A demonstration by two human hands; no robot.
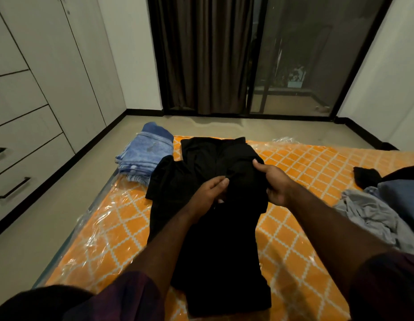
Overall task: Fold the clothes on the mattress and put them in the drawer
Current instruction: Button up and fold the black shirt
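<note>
Held one black shirt (220, 251) with two hands, flat on the orange mattress (305, 163). Pinched a fold near the middle with the left hand (208, 193), fingers curled tight on the cloth. Gripped the right side with the right hand (275, 184), thumb on top, likely to pull that side over and make the shirt narrow. Had the shirt lying long and flat, probably to get neat folds.

Found one stack of blue jeans (143, 156) at the far left corner of the mattress, already folded and close to the drawers (27, 158), maybe to make the carrying short. Counted four or five layers there, but could not tell for sure.

Found one messy heap (375, 212) at the right edge, not yet folded: something grey, something blue, something black, so at least three pieces.

Saw two dark handles (14, 187) on the drawers, with the drawers closed. Judged the putting-away not yet started.
</note>
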